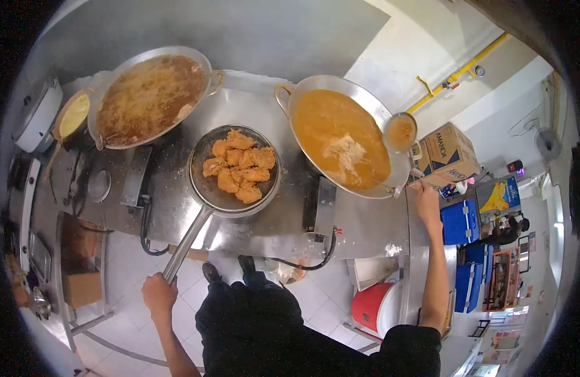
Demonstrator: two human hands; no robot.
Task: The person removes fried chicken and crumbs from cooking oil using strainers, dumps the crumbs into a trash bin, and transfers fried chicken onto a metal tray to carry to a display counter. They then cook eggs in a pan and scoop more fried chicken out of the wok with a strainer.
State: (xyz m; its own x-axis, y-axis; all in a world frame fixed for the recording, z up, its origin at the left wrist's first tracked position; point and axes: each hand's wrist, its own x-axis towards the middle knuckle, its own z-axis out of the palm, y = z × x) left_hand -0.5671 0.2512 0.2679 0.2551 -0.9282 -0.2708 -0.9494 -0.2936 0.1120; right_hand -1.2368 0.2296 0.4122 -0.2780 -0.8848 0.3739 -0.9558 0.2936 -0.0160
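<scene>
Left of the right wok (368,103), the strainer (214,198) of fried pieces (241,164) was gripped by the nearer left hand (159,293), handle slanting bodyward; beside the wok, the right hand (427,202)'s grip could not be told.

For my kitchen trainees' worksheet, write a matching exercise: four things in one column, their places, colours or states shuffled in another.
1. Fried pieces
2. Left hand
3. Wall pipe
4. Cardboard box

A. Yellow
B. Gripping the handle
C. Brown, printed "AMANDA"
D. In the round strainer

Pairs: 1-D, 2-B, 3-A, 4-C
</scene>
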